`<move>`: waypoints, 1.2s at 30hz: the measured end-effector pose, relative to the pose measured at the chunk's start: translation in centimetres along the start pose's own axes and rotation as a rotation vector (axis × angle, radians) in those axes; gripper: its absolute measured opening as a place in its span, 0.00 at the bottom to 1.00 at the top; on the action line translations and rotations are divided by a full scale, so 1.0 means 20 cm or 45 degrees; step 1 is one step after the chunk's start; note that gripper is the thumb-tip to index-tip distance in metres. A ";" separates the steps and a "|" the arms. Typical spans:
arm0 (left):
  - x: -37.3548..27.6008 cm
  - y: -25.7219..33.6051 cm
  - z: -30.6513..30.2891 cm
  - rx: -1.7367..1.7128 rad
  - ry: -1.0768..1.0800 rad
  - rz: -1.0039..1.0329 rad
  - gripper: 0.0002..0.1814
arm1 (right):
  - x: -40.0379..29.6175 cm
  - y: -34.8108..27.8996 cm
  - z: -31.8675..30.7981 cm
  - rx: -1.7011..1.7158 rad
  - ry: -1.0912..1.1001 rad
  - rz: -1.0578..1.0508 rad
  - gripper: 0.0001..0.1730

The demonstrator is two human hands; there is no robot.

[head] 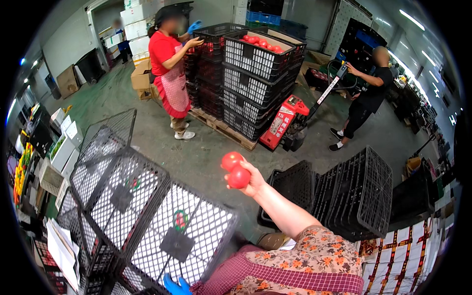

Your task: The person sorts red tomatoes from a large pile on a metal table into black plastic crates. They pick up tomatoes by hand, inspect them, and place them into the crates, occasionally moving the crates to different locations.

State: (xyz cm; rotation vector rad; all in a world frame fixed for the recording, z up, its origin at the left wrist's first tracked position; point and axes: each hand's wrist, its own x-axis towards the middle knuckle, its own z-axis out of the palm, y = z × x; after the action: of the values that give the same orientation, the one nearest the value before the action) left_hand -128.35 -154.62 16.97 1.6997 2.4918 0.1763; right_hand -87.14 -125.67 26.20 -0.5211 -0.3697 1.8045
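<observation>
My right hand (252, 179), bare, is stretched out over the floor and grips two red tomatoes (239, 177), one beyond the other. My left hand (176, 284), in a blue glove, is at the bottom edge, partly cut off, at the near side of a black plastic mesh crate (149, 239). Its fingers are apart, and whether it touches the crate cannot be told. White sheeting and a round green-edged label with red on it show through the mesh. More such crates (127, 173) stand side by side to the left.
A person in a red apron (173, 79) stands by stacked crates of tomatoes (254, 79) on a wooden pallet (221, 127). Another person (370, 92) holds the handle of a red pallet jack (282, 121). Nested black crates (354, 195) lie at right; papers (62, 250) are at lower left.
</observation>
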 end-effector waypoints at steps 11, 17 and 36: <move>-0.01 0.22 -0.01 0.108 0.058 0.040 0.43 | 0.39 -0.25 -0.82 0.421 0.415 0.016 0.29; 0.09 0.27 -0.05 0.111 0.095 0.077 0.42 | 0.86 -0.57 -0.64 0.329 0.362 -0.109 0.25; 0.04 0.24 -0.05 0.088 0.147 0.087 0.39 | 1.59 -0.37 -0.64 -0.339 0.587 0.196 0.21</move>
State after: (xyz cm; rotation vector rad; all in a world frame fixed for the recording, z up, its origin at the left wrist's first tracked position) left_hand -124.48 -152.16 18.63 1.8537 2.5505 0.2021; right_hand -81.92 -93.19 13.98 -1.1526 -0.2540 1.7245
